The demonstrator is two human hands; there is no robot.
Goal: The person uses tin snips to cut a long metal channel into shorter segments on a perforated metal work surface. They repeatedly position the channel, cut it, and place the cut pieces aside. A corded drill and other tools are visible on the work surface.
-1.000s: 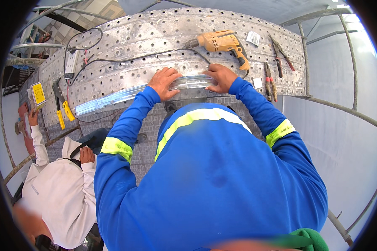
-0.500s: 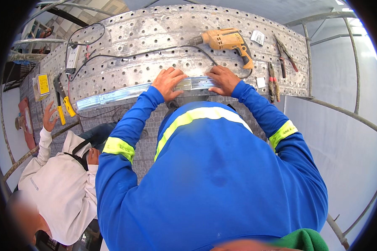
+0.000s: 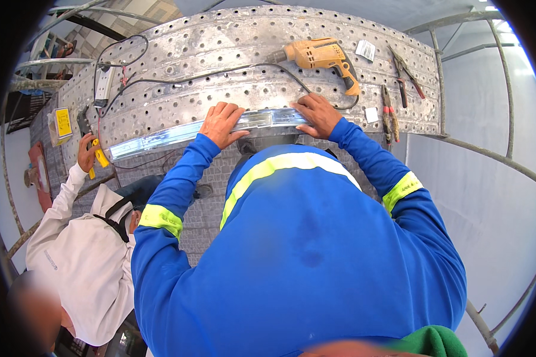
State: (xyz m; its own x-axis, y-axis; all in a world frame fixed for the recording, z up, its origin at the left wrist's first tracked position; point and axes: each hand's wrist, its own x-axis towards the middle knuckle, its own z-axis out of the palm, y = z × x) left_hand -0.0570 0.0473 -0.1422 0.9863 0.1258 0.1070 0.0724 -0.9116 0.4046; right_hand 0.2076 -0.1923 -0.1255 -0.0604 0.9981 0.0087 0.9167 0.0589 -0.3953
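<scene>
A long silver metal channel (image 3: 167,138) lies along the near edge of the perforated metal platform (image 3: 196,98). My left hand (image 3: 221,124) is closed over it left of the middle, fingers across the top. At its right end, my right hand (image 3: 317,116) grips it with the thumb on the near side. Between my hands a seam shows where one channel piece seems to overlap another. The undersides of both hands' grips are hidden.
An orange drill (image 3: 315,55) with a black cord lies beyond my right hand. Red-handled pliers (image 3: 390,116) and tin snips (image 3: 406,74) lie to the right. At left, a co-worker's hand (image 3: 86,152) is at yellow-handled tools, near a yellow box (image 3: 62,122). Scaffold pipes (image 3: 476,156) surround the platform.
My left hand has slid left along the channel, while my right hand has stayed about where it was. The co-worker's hand has moved up and right to the yellow-handled tools.
</scene>
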